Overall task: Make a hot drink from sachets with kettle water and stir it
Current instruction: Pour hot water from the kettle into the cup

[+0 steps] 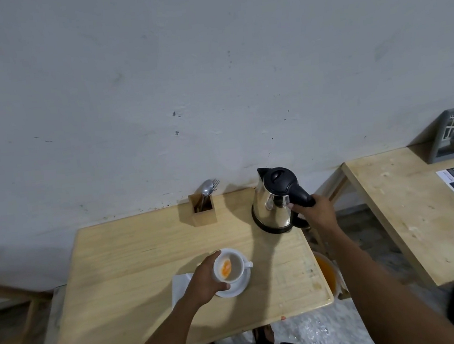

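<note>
Fingers of the right hand (314, 213) wrap the kettle (274, 200) handle at the table's (123, 254) far right corner. Left hand (206, 280) cups the tilted white cup (229, 266), orange powder inside, over its saucer (238, 287).

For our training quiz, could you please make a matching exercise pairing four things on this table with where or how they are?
Things:
1. kettle
2. cup
3. spoon
4. saucer

States:
A. under the cup
B. standing in the wooden holder
C. gripped at its handle by the right hand
D. tilted, held by the left hand, orange powder inside

Pairs: 1-C, 2-D, 3-B, 4-A
</note>
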